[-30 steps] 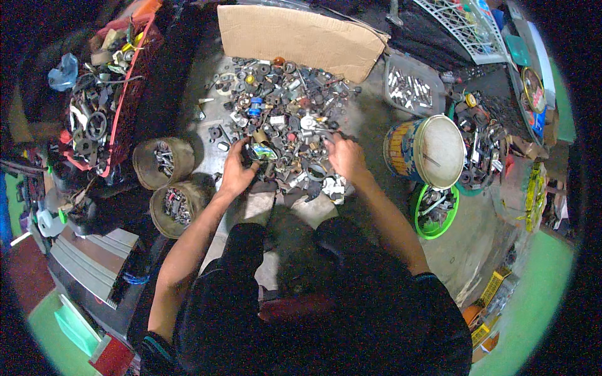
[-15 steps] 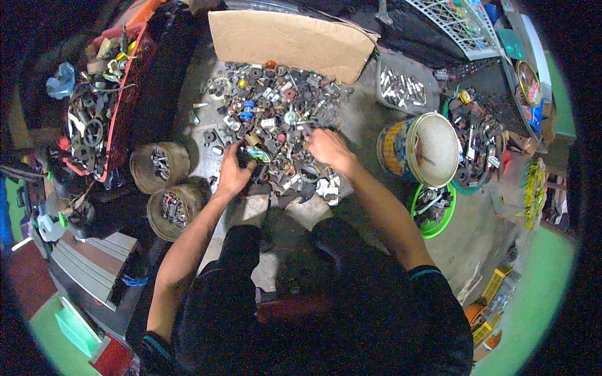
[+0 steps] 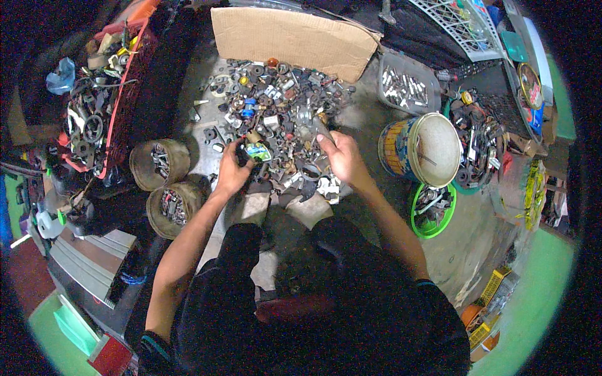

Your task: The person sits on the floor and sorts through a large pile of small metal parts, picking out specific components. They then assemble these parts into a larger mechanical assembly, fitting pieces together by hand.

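Note:
A spread of small mixed hardware parts (image 3: 282, 119) lies on the floor in front of me, metal and plastic jumbled together. At its near left edge my left hand (image 3: 234, 170) is closed around a small green-and-white packet (image 3: 258, 151), its fingers curled and partly hidden. Over the right side of the pile, my right hand (image 3: 343, 161) pinches a grey elongated piece (image 3: 322, 130) between thumb and fingers; its exact kind cannot be made out. Among the parts, a blue fitting (image 3: 249, 108) stands out near the middle left.
A cardboard sheet (image 3: 295, 41) borders the pile's far side. Two round tubs (image 3: 139, 168) of small parts stand at left, beside a red crate (image 3: 125, 81). To the right are a clear bin (image 3: 382, 94), a lidded bucket (image 3: 396, 147) and a green basket (image 3: 449, 227).
My right hand has drawn back slightly toward me and turned, and the grey piece now shows in its fingers. My left hand stays almost in place with the packet.

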